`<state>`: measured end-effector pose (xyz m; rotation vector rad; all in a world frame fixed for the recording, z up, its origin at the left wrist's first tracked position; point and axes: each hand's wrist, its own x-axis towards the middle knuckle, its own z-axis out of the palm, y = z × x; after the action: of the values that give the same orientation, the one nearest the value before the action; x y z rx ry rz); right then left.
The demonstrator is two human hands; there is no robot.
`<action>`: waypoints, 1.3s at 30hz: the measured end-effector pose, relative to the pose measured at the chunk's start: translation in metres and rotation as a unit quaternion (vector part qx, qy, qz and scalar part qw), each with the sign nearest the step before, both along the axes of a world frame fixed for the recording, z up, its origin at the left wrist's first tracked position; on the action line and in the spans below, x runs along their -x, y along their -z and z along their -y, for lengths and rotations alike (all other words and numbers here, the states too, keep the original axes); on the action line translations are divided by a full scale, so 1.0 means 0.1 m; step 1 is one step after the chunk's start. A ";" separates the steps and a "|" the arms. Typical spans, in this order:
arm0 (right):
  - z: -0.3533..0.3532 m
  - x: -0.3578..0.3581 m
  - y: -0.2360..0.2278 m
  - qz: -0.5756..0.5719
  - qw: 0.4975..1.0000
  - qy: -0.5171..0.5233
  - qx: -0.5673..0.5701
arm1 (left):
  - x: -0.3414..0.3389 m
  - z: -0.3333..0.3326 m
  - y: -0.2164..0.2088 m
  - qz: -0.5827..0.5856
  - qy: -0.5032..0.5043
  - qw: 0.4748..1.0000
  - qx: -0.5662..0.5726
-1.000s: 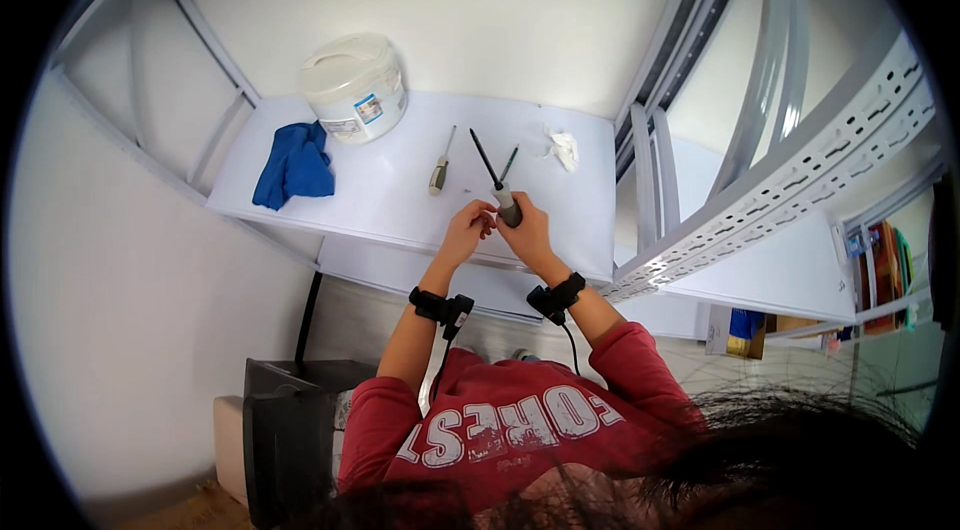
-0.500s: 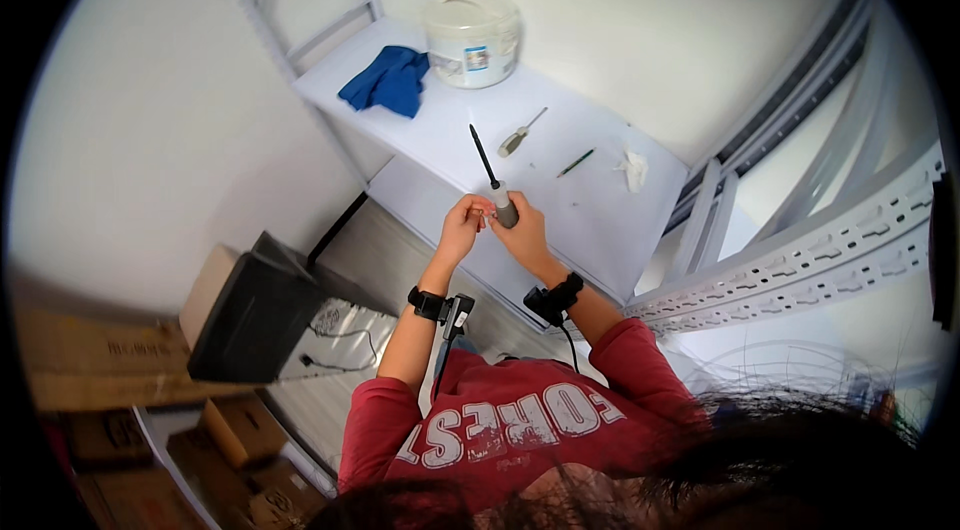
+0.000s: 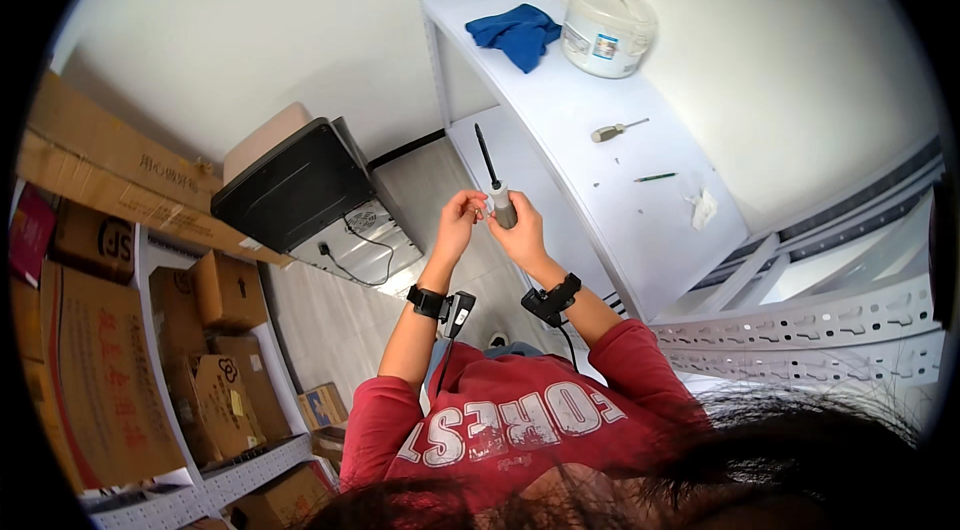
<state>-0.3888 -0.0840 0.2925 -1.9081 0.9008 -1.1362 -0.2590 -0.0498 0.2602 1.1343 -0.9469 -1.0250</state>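
Observation:
My right hand (image 3: 520, 235) is wrapped round the grey handle of a screwdriver (image 3: 503, 205). Its dark shaft points up and away from me. Close beside the handle is my left hand (image 3: 459, 222), with its fingers curled and the tips almost at the screwdriver; whatever they may pinch is too small to make out. On the white shelf to the right lie a second screwdriver (image 3: 610, 133) with a pale handle, a thin dark green pen-like stick (image 3: 656, 177) and a crumpled white tissue (image 3: 703, 209). A few tiny bits are scattered near them.
A blue cloth (image 3: 517, 33) and a lidded white bucket (image 3: 608, 30) stand at the shelf's far end (image 3: 560, 100). To the left are a black panel-like device (image 3: 295, 175) on a metal case with a cable, and a rack of cardboard boxes (image 3: 228, 290). Perforated metal uprights (image 3: 800, 315) border the right.
My view has turned to the left, so the shelf now sits further right and more boxes show at left. Both hands keep nearly the same pose, with the screwdriver still in the right.

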 end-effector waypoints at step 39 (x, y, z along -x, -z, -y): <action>-0.67 -1.19 0.14 -0.004 0.993 -0.118 -0.014 | -1.01 -0.99 -0.02 -0.102 -0.069 0.984 -0.126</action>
<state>-0.2694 -0.0165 0.2780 -1.9383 0.6712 -0.9710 -0.1584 0.0491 0.2623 1.2567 -0.5784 -1.1452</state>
